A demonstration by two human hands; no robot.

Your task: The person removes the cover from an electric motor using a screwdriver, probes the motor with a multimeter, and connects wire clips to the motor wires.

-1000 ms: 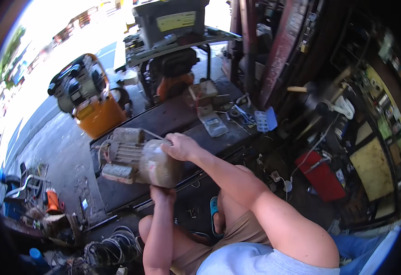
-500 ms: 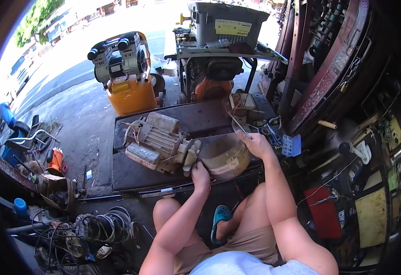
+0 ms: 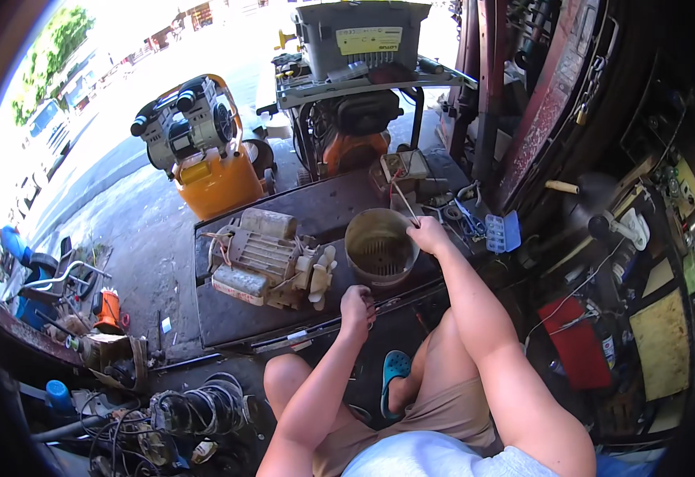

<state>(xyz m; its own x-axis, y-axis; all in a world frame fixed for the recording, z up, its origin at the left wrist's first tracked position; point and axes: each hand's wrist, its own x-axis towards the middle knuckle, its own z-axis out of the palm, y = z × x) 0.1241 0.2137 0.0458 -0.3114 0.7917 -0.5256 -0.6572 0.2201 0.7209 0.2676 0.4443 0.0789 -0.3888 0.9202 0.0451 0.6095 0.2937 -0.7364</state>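
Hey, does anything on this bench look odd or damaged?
Yes, the electric motor looks partly dismantled: its pale fan is exposed, while the round fan cover sits apart, to its right, open end up. Wires also stick out from the motor's far-left end. I can't see any clear breakage or spill.

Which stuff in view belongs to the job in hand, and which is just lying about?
In the job:
Motor with exposed fan, on the dark bench
Round cover, right of the motor
Thin tool, in the right hand

Apparently just lying about:
Orange-tanked compressor
Pale-blue compartment box
Red panel
Tangled cables
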